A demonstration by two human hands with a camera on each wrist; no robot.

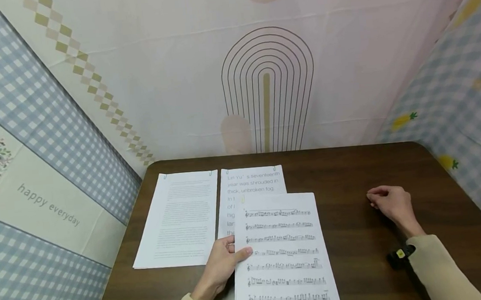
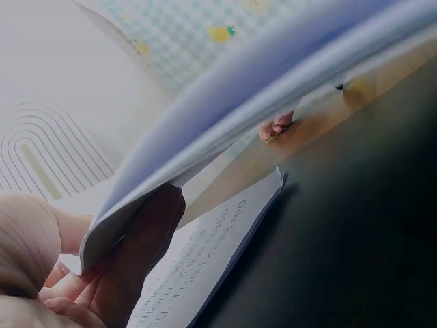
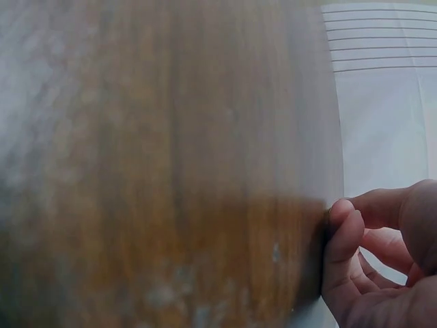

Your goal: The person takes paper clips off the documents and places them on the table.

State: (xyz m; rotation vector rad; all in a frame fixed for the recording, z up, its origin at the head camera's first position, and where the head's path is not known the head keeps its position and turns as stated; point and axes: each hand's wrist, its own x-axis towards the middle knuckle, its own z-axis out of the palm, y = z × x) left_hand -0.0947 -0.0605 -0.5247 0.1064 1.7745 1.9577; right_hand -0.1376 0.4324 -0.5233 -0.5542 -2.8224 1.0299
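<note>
My left hand [image 1: 223, 263] grips the left edge of a stack of sheet music [image 1: 284, 259], thumb on top and fingers underneath. A yellow paper clip [image 1: 242, 199] sits at that stack's top left corner. In the left wrist view the pages bow upward above the table. Over the right part of the table is my right hand [image 1: 393, 202], thumb and fingertips pressed together. Between them, a tiny yellow thing like a paper clip [image 2: 269, 139] shows in the left wrist view; the right wrist view hides it behind the fingers [image 3: 345, 236].
A text stack [image 1: 182, 220] lies at the left, with green clips at both top corners. Beside it, a large-print stack [image 1: 251, 182], also clipped, is partly covered by the sheet music. The dark wooden table [image 1: 344, 170] meets patterned cloth [image 1: 344, 66] at the back and sides.
</note>
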